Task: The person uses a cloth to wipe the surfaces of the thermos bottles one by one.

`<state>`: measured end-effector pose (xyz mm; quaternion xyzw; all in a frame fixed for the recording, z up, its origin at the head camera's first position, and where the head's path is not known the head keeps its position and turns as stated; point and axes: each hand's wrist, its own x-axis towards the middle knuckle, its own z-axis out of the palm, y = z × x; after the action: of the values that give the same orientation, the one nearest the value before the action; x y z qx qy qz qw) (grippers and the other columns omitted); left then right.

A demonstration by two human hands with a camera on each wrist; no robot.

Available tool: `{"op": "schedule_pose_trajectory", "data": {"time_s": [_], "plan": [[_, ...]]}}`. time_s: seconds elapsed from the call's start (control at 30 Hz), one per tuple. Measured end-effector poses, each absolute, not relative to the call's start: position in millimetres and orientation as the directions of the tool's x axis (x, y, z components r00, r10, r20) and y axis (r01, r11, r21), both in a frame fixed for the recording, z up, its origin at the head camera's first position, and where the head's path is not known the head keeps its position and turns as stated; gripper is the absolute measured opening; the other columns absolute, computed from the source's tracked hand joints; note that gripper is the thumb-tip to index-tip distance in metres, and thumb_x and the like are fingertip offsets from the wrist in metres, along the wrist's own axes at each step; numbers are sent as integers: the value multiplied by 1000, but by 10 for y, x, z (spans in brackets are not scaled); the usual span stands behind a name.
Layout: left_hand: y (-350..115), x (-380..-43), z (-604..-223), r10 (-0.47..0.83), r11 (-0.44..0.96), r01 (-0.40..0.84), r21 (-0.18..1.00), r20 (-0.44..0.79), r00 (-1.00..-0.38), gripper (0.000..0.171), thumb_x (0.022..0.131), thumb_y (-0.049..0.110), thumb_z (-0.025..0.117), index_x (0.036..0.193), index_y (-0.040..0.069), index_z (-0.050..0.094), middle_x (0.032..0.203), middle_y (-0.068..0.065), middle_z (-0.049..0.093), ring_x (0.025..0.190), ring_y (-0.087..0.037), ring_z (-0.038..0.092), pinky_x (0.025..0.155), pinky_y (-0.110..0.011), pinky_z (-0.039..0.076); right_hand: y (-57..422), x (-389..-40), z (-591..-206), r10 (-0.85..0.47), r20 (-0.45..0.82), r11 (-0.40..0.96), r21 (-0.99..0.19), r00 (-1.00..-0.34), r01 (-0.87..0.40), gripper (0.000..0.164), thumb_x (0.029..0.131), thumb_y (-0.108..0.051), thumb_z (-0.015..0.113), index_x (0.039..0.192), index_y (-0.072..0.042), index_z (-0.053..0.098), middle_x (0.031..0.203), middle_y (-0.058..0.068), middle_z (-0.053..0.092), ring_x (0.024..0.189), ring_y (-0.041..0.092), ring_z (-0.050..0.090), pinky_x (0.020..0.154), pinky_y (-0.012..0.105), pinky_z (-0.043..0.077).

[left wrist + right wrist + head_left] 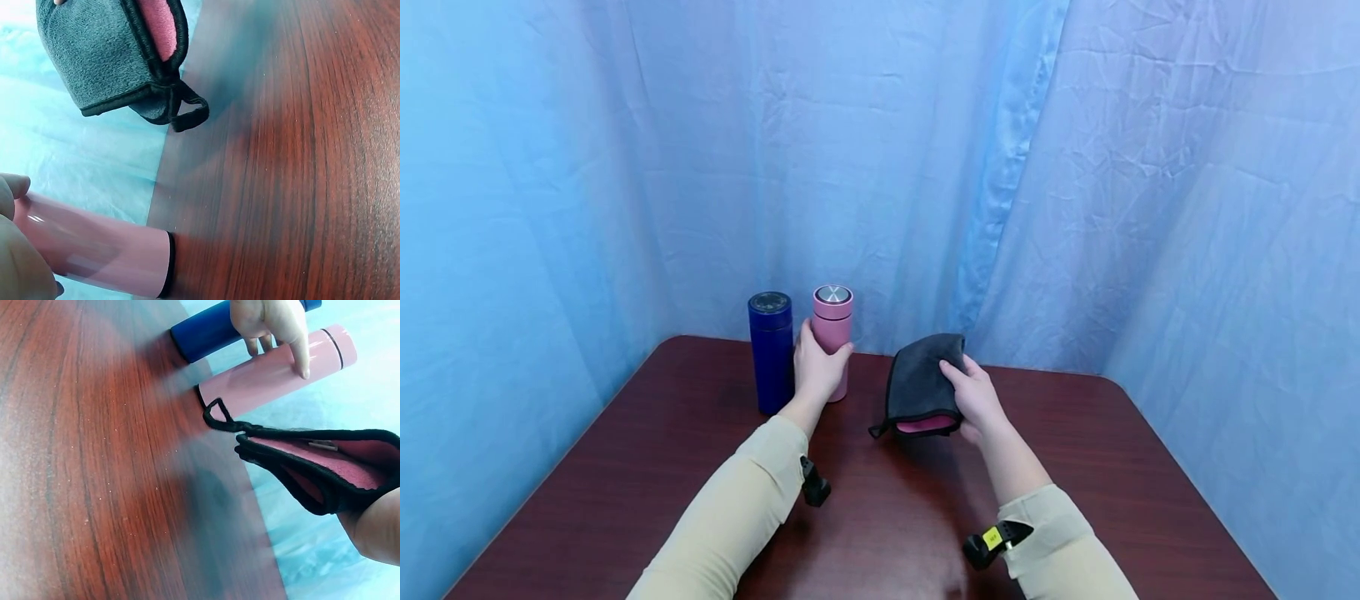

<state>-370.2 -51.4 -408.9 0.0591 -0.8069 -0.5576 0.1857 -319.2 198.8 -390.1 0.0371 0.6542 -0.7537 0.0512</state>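
A pink thermos bottle (832, 333) with a silver-topped lid stands upright near the table's far edge. My left hand (817, 367) grips its body from the near side, thumb on the right and fingers on the left. Just left of that hand, a dark blue thermos bottle (771, 358) stands upright. My right hand (979, 398) holds a folded grey cloth (922, 379) by its right side, above the table. The cloth has black edging, a pink inner face (344, 469) and a small black loop (190, 115) at one corner.
The dark red-brown wooden table (880, 517) has rounded far corners. Light blue curtains (865, 167) hang behind it and along both sides. A black strapped device (814, 482) sits at the left wrist, and another with a yellow label (994, 540) at the right.
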Motion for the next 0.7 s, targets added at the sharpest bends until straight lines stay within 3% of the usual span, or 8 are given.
{"op": "schedule_pose_trajectory", "data": {"time_s": [0.7], "plan": [[-457,-3584,-4049,-260,392,169,904,285,-923,78,89,33,80,153,12,40,141,-11,55,125,-29,54,106,-52,44,2053,-3086,-3742,-8,-72,-124,-990,-997,73,53,105,-35,58,155,-25,44,148,9,50,132,29,52,105,46,47]]}}
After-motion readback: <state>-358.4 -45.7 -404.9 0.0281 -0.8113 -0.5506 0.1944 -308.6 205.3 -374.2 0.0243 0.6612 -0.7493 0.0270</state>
